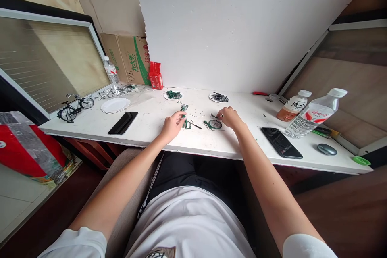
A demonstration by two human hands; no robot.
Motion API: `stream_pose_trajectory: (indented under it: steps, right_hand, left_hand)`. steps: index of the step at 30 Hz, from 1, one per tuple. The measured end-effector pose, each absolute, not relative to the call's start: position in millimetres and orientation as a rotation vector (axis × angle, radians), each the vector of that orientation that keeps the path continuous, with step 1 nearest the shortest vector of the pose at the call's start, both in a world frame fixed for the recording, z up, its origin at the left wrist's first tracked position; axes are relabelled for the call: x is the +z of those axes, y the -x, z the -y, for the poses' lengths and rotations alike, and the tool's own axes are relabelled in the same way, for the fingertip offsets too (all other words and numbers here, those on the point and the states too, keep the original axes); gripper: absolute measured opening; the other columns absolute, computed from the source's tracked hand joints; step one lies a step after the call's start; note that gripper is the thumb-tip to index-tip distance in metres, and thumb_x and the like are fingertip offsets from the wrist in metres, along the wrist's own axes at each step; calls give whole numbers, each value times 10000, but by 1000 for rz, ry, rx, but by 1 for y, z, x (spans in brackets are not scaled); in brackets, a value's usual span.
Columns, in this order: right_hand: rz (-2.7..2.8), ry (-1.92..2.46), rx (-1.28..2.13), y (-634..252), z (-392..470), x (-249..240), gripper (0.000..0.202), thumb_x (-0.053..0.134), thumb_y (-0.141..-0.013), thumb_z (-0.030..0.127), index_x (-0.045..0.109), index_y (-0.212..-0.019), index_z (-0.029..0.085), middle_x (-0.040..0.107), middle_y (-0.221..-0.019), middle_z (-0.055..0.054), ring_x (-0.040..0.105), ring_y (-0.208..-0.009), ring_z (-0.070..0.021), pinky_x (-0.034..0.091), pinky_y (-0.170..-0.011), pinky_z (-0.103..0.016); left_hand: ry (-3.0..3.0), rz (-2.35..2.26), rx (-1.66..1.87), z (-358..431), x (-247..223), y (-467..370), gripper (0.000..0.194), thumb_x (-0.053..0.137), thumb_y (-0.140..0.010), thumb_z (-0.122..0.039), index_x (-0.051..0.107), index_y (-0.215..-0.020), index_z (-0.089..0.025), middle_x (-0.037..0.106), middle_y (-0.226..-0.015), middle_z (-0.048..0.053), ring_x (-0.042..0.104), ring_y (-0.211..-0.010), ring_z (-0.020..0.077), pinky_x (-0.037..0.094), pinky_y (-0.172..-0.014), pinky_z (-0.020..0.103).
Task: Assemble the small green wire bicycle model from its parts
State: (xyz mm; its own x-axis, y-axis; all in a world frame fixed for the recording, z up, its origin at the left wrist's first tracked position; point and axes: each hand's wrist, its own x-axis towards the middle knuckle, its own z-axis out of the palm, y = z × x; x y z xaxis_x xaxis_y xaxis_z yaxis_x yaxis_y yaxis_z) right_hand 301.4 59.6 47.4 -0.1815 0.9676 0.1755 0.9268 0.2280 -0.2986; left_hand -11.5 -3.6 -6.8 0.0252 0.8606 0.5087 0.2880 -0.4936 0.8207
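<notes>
Mid-frame I see the left hand (pixel 172 127) pinching a green bicycle part (pixel 184 107). Right of centre, the right hand (pixel 231 117) grips a small dark piece (pixel 214 115) near a wheel (pixel 215 124).

White short-sleeved shirt (pixel 187 221); left sleeve (pixel 78 244) well back from the bare left hand (pixel 173 127), right sleeve (pixel 305 246) likewise from the bare right hand (pixel 229 117); tan-and-dark print (pixel 161 253) in front; black bottoms (pixel 193 169) nearer the hands, white-striped at left

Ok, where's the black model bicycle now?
In the head view, the black model bicycle stands at the left end of the white table, left of a white plate.
</notes>
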Motion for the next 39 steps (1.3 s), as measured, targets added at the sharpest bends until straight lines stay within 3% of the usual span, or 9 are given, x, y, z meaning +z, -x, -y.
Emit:
stream_pose_trajectory:
  steps: [3,7,14,19,25,27,31,35,39]
  right_hand:
    - [2137,1656,224,-299,-61,47,67,793,-908,213,811,-965,184,757,-1057,-185,645,-1186,-359,500,-1030,-473]
    - [2114,1372,505,-292,-61,52,174,686,-969,333,770,-1026,191,766,-1192,-154,704,-1057,-274,540,-987,-427]
    - [2124,1008,968,-268,-41,72,370,800,-869,559,701,-914,205,795,-1008,-102,725,-938,-243,572,-885,-407]
    - [2072,864,1099,-263,-37,72,409,892,-770,569,727,-810,198,789,-1047,-99,729,-1003,-247,572,-895,-384]
    - [1985,872,1088,-264,-43,64,450,918,-732,566,656,-766,203,697,-765,-15,649,-737,-167,541,-740,-336]
    - [1930,865,1125,-264,-44,62,460,949,-701,514,676,-915,212,694,-746,6,656,-703,-161,552,-721,-325]
    - [1908,889,1096,-263,-44,60,696,953,-723,443,663,-1324,246,712,-728,33,689,-675,-165,572,-703,-309]
    - [1965,965,1093,-260,-42,63,502,923,-759,532,798,-1106,191,804,-854,-72,755,-766,-221,595,-710,-340]
    - [2013,916,1081,-255,-38,66,497,887,-787,595,845,-1063,184,836,-985,-109,785,-878,-262,630,-804,-392]
  left_hand:
    - [-1807,-1174,1486,4,-6,12,260,751,-958,-329,771,-1198,-232,822,-1181,128,782,-1187,300,639,-1051,474]
    - [-1823,-1190,1476,3,-6,12,257,731,-970,-327,763,-1204,-225,825,-1166,133,783,-1193,299,642,-1041,469]
    - [-1886,-1190,1488,1,-9,12,269,696,-988,-332,742,-1223,-209,830,-1151,131,795,-1167,280,657,-1004,430]
    - [-1895,-1209,1488,2,-6,11,236,697,-988,-307,742,-1198,-208,831,-1118,127,806,-1125,275,667,-974,410]
    - [-1897,-1215,1480,5,-4,10,224,697,-985,-279,741,-1192,-204,831,-1104,120,813,-1087,262,670,-953,393]
    - [-1897,-1218,1481,5,-4,10,223,697,-984,-276,741,-1190,-204,832,-1100,120,814,-1077,259,669,-948,389]
    - [-1896,-1209,1490,5,-4,10,221,696,-987,-277,736,-1191,-204,831,-1102,121,815,-1063,253,667,-939,381]
    - [-1894,-1210,1487,4,-4,10,224,698,-985,-276,737,-1192,-201,829,-1113,124,813,-1069,256,662,-949,388]
    - [-1894,-1203,1480,3,-4,11,247,701,-988,-298,747,-1213,-208,828,-1132,122,809,-1085,260,659,-946,382]
